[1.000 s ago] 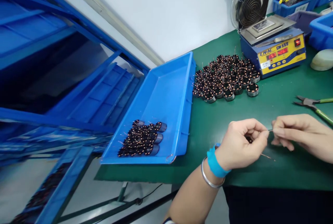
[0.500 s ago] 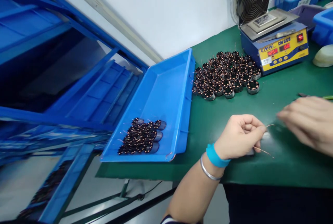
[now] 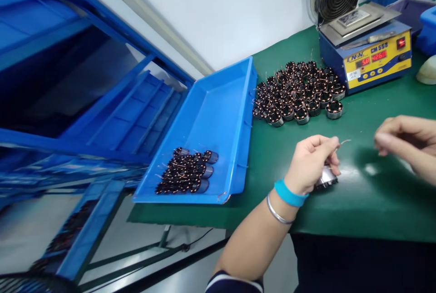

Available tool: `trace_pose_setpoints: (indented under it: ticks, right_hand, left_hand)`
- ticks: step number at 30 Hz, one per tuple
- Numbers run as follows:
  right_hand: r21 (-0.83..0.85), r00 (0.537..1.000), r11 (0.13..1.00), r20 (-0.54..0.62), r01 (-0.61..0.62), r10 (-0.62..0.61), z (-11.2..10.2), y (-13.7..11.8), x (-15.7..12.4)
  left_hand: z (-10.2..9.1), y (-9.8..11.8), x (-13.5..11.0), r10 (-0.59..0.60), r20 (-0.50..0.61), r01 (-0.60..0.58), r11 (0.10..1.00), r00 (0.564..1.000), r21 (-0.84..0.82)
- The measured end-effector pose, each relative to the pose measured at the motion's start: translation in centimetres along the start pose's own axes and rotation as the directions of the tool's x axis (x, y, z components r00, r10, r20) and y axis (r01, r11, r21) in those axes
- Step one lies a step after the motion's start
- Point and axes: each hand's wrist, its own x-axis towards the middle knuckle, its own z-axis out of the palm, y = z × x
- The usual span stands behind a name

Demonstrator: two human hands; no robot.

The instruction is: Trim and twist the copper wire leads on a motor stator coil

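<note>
My left hand (image 3: pixel 311 159), with a turquoise band and a silver bangle at the wrist, is closed around a small wound motor stator (image 3: pixel 327 177). The stator's silvery side and dark lower edge show below my fingers; the rest is hidden. A thin copper wire end (image 3: pixel 345 141) sticks out past my thumb and forefinger. To the right, apart from it, my right hand (image 3: pixel 407 143) hovers over the green table with fingers curled and thumb near the forefinger. Whatever those fingers hold, if anything, cannot be made out.
Many similar stators (image 3: pixel 299 91) stand grouped on the green table (image 3: pixel 272 211). A blue tray (image 3: pixel 218 125) at left holds more in its near corner. Behind stands a blue and yellow heated unit (image 3: pixel 378 59) with lit red digits. Blue racks (image 3: pixel 112 120) fill the left.
My left hand has turned and shifted slightly up, so the stator's metal side now shows beneath it. My right hand has moved a little and turned, its thumb now visible. The view has shifted slightly.
</note>
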Motion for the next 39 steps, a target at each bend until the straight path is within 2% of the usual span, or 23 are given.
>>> trace_pose_setpoints:
  ticks: [3,5,9,11,13,15,17,19,21,22,24,27,29,30,31,33,35,36,39]
  right_hand:
    - [0.129,0.981,0.989,0.17,0.069,-0.09,1.4,-0.8,-0.3]
    - [0.155,0.98,0.985,0.17,0.08,-0.107,2.0,-1.4,-0.3]
    - [0.151,0.998,0.987,0.049,-0.055,0.048,1.1,-0.9,0.3]
    - [0.135,0.992,0.989,0.117,-0.066,0.05,0.8,-0.4,0.3]
    - [0.122,0.976,0.992,0.216,-0.009,-0.018,1.1,-0.4,0.1]
    - [0.14,0.97,0.99,0.238,0.023,-0.057,1.5,-0.9,0.0]
    - [0.193,0.987,0.981,0.162,-0.014,-0.018,1.3,-1.3,0.0]
    - [0.229,0.996,0.97,0.059,-0.084,0.072,0.9,-1.2,0.0]
    - [0.188,0.994,0.977,-0.022,-0.1,0.106,0.7,-0.8,-0.1]
    - [0.138,0.996,0.987,-0.019,-0.086,0.09,1.0,-0.6,-0.2]
    - [0.064,0.997,0.997,0.067,-0.032,0.028,1.8,-0.5,-0.3]
    - [0.13,0.974,0.991,0.219,0.029,-0.057,2.6,-1.4,-0.3]
    - [0.221,0.976,0.975,0.211,0.007,-0.054,2.1,-2.0,-0.2]
    - [0.255,0.988,0.967,0.154,-0.016,-0.025,1.6,-2.2,-0.2]
    - [0.271,0.996,0.962,0.084,-0.039,0.016,1.1,-2.2,-0.2]
    - [0.242,0.997,0.968,-0.016,-0.074,0.08,0.8,-1.6,-0.4]
    - [0.157,0.998,0.985,-0.008,-0.066,0.068,1.6,-0.7,-0.7]
    - [0.119,0.999,0.992,0.026,-0.038,0.035,2.4,-0.3,-0.9]
    - [0.091,0.996,0.994,0.057,0.057,-0.063,5.4,0.7,-1.4]
  left_hand:
    - [0.4,-0.6,0.7,-0.01,-0.077,0.004,0.997,0.997,-0.073]
    - [0.7,-1.0,0.9,-0.028,-0.069,0.024,0.997,0.997,-0.069]
    - [1.1,-1.7,0.9,-0.015,-0.044,0.015,1.0,0.999,0.002]
    - [1.2,-1.9,0.8,0.035,-0.074,-0.033,0.999,0.997,0.028]
    - [1.2,-2.1,0.5,0.106,-0.11,-0.099,0.993,0.988,0.062]
    - [1.3,-2.2,0.3,0.187,-0.14,-0.17,0.978,0.972,0.124]
    - [1.2,-2.2,0.2,0.262,-0.159,-0.229,0.953,0.952,0.201]
    - [1.1,-2.2,0.3,0.3,-0.179,-0.253,0.936,0.937,0.243]
    - [1.1,-2.2,0.6,0.311,-0.201,-0.265,0.937,0.929,0.228]
    - [1.0,-2.3,0.7,0.32,-0.212,-0.276,0.938,0.924,0.212]
    - [1.0,-2.6,0.8,0.372,-0.218,-0.331,0.921,0.902,0.204]
    - [1.1,-3.4,0.4,0.509,-0.17,-0.456,0.847,0.844,0.274]
    - [1.2,-3.7,0.1,0.578,-0.129,-0.521,0.795,0.805,0.312]
    - [1.2,-3.7,0.0,0.591,-0.126,-0.535,0.787,0.797,0.308]
    - [1.3,-3.6,0.0,0.58,-0.141,-0.529,0.8,0.802,0.282]
    - [1.3,-2.9,0.3,0.476,-0.205,-0.45,0.878,0.855,0.161]
    - [1.4,-1.9,0.8,0.289,-0.276,-0.309,0.95,0.917,-0.032]
    - [1.4,-1.3,1.0,0.195,-0.303,-0.244,0.96,0.933,-0.133]
    - [1.7,-0.2,1.3,0.032,-0.36,-0.172,0.916,0.932,-0.364]
